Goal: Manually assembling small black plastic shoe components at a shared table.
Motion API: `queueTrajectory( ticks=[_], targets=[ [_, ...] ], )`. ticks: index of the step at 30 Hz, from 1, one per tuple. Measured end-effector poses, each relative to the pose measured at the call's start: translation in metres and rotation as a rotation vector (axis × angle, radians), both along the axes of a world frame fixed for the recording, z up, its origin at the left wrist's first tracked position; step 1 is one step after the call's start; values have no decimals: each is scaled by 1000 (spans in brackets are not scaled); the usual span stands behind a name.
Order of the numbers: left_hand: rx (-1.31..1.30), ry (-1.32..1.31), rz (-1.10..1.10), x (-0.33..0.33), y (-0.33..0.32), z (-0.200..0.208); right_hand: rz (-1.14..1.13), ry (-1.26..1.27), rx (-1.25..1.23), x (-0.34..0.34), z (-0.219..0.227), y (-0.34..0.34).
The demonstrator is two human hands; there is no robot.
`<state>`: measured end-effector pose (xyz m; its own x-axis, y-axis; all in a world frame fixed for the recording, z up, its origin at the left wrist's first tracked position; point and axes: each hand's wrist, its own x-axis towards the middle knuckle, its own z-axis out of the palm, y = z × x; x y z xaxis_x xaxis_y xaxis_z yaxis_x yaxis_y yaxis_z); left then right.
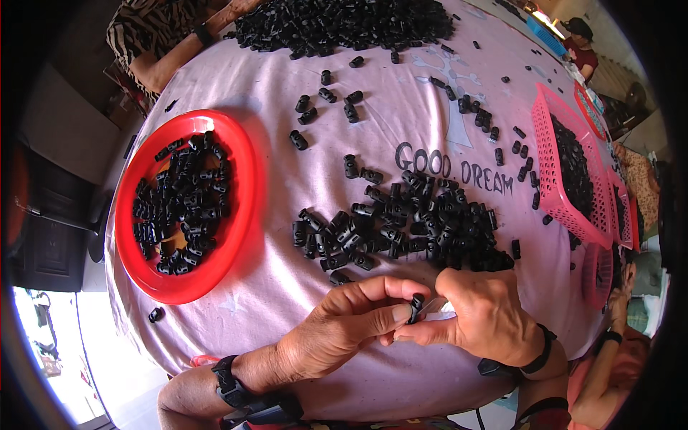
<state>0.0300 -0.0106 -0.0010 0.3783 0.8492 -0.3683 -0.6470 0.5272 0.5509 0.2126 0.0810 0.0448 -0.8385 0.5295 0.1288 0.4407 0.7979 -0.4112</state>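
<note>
Near the table's front edge, my left hand pinches a small black plastic cord lock between thumb and fingertips. My right hand is closed around a thin, pale, blade-like tool, its tip close against the cord lock; most of the tool is hidden by the fingers. Just beyond both hands lies a heap of black cord locks. To the left stands a red round tray holding many more of them, some lined up in rows.
A big pile of black parts covers the far side, by another person's arm. On the right are a pink basket with small black parts and another person's hand. Loose pieces dot the pink cloth.
</note>
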Motion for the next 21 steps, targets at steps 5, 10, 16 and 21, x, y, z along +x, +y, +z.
queueTrajectory(
  ticks=[5, 10, 16, 21],
  targets=[
    [10, -25, 5, 0, 0, 1, 60, 219, -86, -2, -3, 1],
    [-25, -63, -24, -4, 2, 5, 51, 288, -415, -1, 10, 8],
    [10, -86, -50, -5, 3, 5, 91, 395, -461, -2, -5, 6],
    [-5, -128, 81, -4, 3, 5, 51, 269, -466, 4, 5, 12]
  ],
)
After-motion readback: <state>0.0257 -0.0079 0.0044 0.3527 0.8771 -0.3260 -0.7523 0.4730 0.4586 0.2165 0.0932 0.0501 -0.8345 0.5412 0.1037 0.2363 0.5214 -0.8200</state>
